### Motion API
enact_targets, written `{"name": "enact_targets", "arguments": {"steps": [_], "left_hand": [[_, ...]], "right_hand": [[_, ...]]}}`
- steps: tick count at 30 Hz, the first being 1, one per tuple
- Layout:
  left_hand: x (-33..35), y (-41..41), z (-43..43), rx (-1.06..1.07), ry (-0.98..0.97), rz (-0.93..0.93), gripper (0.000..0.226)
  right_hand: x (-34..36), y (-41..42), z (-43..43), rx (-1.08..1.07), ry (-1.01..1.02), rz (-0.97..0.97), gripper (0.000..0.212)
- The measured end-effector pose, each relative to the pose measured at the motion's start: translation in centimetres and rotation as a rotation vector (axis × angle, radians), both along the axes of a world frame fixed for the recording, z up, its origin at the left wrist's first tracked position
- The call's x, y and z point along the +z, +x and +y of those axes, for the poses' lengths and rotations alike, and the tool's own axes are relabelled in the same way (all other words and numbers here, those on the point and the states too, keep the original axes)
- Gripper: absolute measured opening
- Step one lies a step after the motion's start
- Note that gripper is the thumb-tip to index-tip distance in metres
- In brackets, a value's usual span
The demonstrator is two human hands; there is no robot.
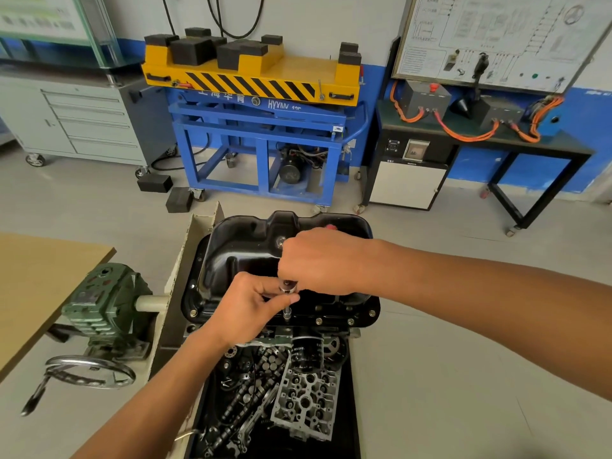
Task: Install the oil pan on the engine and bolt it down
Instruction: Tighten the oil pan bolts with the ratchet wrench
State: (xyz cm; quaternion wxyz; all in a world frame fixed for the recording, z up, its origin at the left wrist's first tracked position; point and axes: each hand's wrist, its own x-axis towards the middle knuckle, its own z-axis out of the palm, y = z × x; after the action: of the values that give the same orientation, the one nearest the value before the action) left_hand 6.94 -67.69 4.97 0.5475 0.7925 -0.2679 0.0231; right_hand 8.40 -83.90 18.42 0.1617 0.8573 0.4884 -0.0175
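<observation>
**Hidden and cut off**

The right hand covers the upper end of the socket driver and part of the oil pan. The parts tray runs off the bottom edge. Print on the wall board is unreadably small.

Oil pan: glossy black painted metal. Socket tool: bright polished metal. Cylinder head: matt, rough-cast grey metal; bench: matt wood.

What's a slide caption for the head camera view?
Bolting the oil pan: left hand and right hand hold a socket driver at its rim.
</observation>
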Motion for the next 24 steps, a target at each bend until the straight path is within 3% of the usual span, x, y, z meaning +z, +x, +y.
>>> {"name": "enact_targets", "arguments": {"steps": [3,10,15,17,20,22,24], "left_hand": [[0.5,0.1,0.6,-0.055,0.052,0.068,0.013],[0.0,-0.2,0.8,-0.110,0.030,0.057,0.018],[-0.4,-0.9,-0.4,-0.012,-0.083,-0.020,0.016],[-0.8,-1.0,-0.8,0.044,-0.103,-0.106,0.013],[-2.2,-0.8,-0.9,0.179,-0.132,-0.136,0.032],[-2.6,-0.8,-0.8,0.218,-0.174,-0.128,0.042],[-2.3,-1.0,-1.0,0.217,-0.178,-0.127,0.036]], "right_hand": [[-0.2,-0.3,0.5,0.024,-0.058,-0.012,0.011],[-0.3,-1.0,0.3,0.046,-0.094,-0.051,0.006],[-0.9,-2.0,0.2,-0.209,0.075,0.010,0.042],[-1.7,-2.3,0.4,-0.406,0.181,0.172,0.043],[-2.6,-3.0,0.8,-0.654,0.367,0.446,0.044],[-2.8,-3.1,1.2,-0.693,0.407,0.454,0.043],[-2.5,-2.9,1.5,-0.670,0.389,0.396,0.038]]}}
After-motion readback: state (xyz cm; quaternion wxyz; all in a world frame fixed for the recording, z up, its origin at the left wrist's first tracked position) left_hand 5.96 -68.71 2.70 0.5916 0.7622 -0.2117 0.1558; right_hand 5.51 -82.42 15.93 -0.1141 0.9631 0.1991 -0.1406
